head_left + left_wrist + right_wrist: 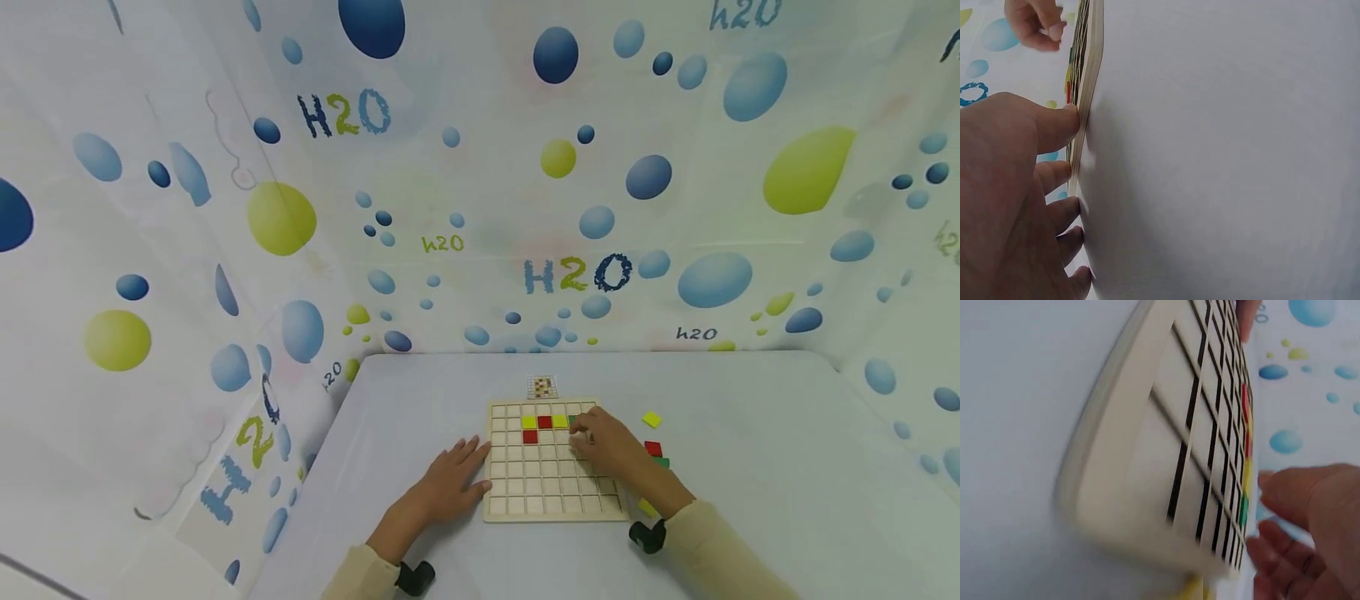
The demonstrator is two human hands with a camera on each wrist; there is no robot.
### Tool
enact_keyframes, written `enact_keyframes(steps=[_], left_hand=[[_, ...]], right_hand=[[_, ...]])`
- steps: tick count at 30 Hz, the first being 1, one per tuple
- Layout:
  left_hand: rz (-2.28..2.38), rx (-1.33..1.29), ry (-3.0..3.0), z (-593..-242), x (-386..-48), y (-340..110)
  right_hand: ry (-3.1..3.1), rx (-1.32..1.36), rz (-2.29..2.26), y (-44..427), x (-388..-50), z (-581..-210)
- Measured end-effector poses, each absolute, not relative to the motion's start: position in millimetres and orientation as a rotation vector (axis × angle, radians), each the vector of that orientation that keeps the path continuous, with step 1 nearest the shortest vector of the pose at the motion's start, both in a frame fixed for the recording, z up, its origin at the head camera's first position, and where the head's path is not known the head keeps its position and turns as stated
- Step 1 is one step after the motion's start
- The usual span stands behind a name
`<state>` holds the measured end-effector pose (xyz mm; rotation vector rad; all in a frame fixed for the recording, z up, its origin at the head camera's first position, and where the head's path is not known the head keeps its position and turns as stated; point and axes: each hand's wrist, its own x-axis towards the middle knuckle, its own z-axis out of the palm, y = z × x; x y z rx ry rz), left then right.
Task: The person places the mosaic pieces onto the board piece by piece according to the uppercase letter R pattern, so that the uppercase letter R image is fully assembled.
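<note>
Grid board (534,489) flat, tile row (545,422) running sideways.

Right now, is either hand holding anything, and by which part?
Nothing visibly held: the left hand only touches the left edge of the wooden grid board; I see nothing in the right hand.

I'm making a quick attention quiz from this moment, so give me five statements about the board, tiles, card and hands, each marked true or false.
1. The card lies beyond the far edge of the board. True.
2. The left hand pinches a tile. False: its fingers touch the board's left edge.
3. A red tile lies just on the near side of a yellow tile. True.
4. Every tile is on the board. False: loose tiles lie on the table to its right.
5. The right hand is beside a green tile. True.
</note>
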<state>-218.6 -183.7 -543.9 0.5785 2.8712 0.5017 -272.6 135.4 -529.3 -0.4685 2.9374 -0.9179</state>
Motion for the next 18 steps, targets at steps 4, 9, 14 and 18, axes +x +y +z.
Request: enact_keyframes(steps=[4, 9, 14, 18], left_hand=[[0.515, 0.579, 2.87, -542.5, -218.0, -182.5], [0.529, 0.57, 2.864, -540.0, -217.4, -183.3], [0.527, 0.584, 2.863, -543.4, -219.4, -184.9], [0.537, 0.591, 2.861, -545.5, -220.5, -184.6]], right_hand=[[3.005, -0.217, -0.789, 166.9, -266.4, -523.7], [3.041, -0.057, -0.519, 199.9, -263.8, -517.2], [2.921, 0.002, -0.44, 216.9, -265.2, -512.4], [2.886, -0.04, -0.556, 218.9, -269.6, -513.3]])
